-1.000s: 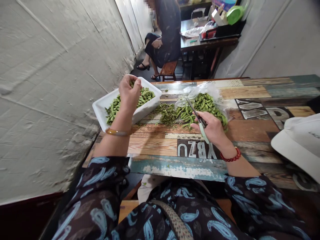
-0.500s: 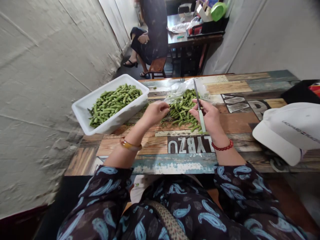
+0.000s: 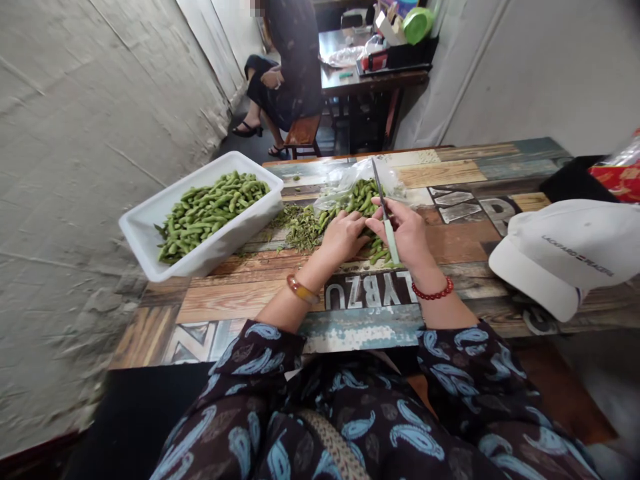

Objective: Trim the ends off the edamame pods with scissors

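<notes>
My right hand point(image 3: 407, 230) is wrapped round a knife point(image 3: 391, 241) with a pale green handle, its long thin blade pointing away from me. My left hand point(image 3: 344, 237) reaches over the near side of a heap of green soybean pods point(image 3: 363, 195), its fingers bent and their tips close to my right hand. What those fingers hold, if anything, is hidden. Part of the heap lies on a clear plastic bag point(image 3: 340, 179). Left of it is a small pile of green trimmings point(image 3: 303, 230). A white plastic tub point(image 3: 230, 240), filled with pods, stands farther left.
A white cap point(image 3: 565, 257) lies at the right of the wood-patterned table point(image 3: 240, 293), near a black and red item point(image 3: 620, 180). A rough wall point(image 3: 75, 167) runs along the left. Beyond the table, a person point(image 3: 295, 67) sits on a wooden stool point(image 3: 303, 132) beside another table.
My left hand has moved right, from the heap's left edge onto the pods beside my right hand, uncovering the trimmings. The right hand keeps the knife. The whole view has shifted slightly.
</notes>
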Motion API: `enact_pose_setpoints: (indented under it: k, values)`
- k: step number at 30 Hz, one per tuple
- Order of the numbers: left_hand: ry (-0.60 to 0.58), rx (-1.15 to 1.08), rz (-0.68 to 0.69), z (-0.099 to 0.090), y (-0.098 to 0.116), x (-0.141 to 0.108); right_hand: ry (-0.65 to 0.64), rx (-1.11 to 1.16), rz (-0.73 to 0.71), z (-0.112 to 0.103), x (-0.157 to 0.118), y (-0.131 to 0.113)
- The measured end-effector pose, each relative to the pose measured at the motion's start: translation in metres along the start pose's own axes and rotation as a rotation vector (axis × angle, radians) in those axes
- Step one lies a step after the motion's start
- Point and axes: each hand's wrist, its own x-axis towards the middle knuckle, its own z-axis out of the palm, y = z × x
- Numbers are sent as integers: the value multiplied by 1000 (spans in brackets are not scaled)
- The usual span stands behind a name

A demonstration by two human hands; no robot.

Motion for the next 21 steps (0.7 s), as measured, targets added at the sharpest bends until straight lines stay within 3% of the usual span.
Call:
enact_pose_setpoints:
  k: [5, 10, 14, 21]
  values:
    - [100, -358, -107, -12, -20, -24, -14, -30, 13, 1, -1, -3]
    - [262, -822, -377, -31, -22, -50, -23, -13, 2, 2, -3, -6]
    - [255, -1166, -538, -39, -12, -64, -34, 3, 1, 4, -5, -4]
    - [165, -1532, -655, -39, -9, -74, -70, -36, 23, 7, -7, -3]
